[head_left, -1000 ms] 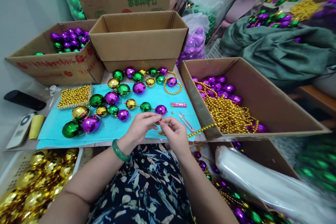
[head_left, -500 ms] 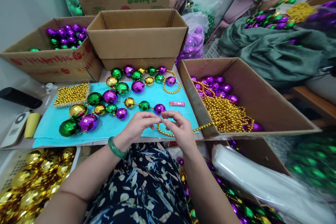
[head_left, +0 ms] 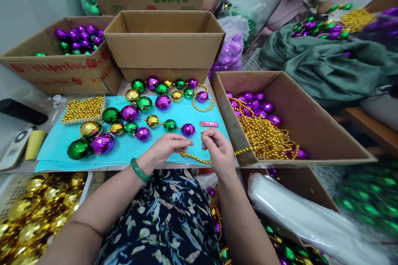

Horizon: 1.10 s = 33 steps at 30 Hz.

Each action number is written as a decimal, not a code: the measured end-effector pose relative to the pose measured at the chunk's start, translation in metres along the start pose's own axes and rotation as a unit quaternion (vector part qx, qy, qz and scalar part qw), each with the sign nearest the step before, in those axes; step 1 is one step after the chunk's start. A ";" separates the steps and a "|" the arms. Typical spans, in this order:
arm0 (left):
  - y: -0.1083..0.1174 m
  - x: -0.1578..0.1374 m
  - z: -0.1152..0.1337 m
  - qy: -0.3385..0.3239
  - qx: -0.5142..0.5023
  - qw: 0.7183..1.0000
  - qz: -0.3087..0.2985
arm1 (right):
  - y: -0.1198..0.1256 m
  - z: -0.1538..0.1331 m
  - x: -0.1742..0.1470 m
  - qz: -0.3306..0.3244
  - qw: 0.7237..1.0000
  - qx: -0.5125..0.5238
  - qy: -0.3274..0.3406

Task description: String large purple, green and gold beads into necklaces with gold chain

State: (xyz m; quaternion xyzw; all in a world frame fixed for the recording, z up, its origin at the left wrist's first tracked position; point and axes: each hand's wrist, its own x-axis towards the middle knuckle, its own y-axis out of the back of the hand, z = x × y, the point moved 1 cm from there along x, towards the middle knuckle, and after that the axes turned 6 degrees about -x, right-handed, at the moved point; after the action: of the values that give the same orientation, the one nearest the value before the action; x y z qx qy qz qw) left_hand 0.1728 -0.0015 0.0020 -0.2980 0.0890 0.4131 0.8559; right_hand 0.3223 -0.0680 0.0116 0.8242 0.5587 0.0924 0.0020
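Observation:
A thin clear thread (head_left: 197,144) runs taut across the gap between my hands. My left hand (head_left: 168,147), with a green bangle at the wrist, pinches its left part between thumb and fingertips. On the other side, my right hand (head_left: 220,151) is closed on the thread with curled fingers. A gold bead chain (head_left: 199,159) hangs from near my left fingertips and passes under my right hand toward the right-hand box. Just beyond lies a string of large faceted beads (head_left: 129,113) in green, purple and gold on a blue sheet (head_left: 161,153).
A gold bead tray (head_left: 83,109) and a small pink packet (head_left: 209,124) lie on the sheet. Cardboard boxes stand behind (head_left: 164,51), at left (head_left: 59,74) and at right (head_left: 311,120). A basket of gold balls (head_left: 40,203) sits lower left, a plastic roll (head_left: 304,211) lower right.
My hands have moved apart from fingertips touching, my right hand shifting right, and the thread now shows between them. The gold chain hangs slightly lower and straighter.

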 end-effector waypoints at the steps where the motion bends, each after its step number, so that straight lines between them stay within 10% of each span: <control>1: 0.000 0.001 -0.001 -0.001 0.004 1.000 0.004 | 0.002 0.001 0.000 0.010 1.000 0.002 0.004; 12: -0.005 0.004 -0.003 -0.067 -0.194 0.978 0.023 | -0.004 0.031 -0.006 0.067 0.958 -0.249 0.122; 19: -0.011 0.006 -0.007 -0.160 0.117 0.977 0.079 | -0.010 0.013 -0.015 -0.013 0.928 -0.295 0.228; 26: -0.008 0.005 -0.006 -0.099 0.152 0.983 -0.018 | -0.003 0.011 -0.001 -0.031 0.983 -0.147 0.105; 33: -0.006 0.008 -0.009 -0.212 0.175 0.961 -0.013 | -0.010 0.027 0.000 -0.037 0.991 0.082 -0.103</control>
State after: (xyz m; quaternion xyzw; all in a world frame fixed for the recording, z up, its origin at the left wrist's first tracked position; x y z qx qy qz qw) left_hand 0.1829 -0.0045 -0.0056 -0.0507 -0.0277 0.4334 0.8994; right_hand 0.3171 -0.0617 -0.0161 0.8053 0.5915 -0.0394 -0.0048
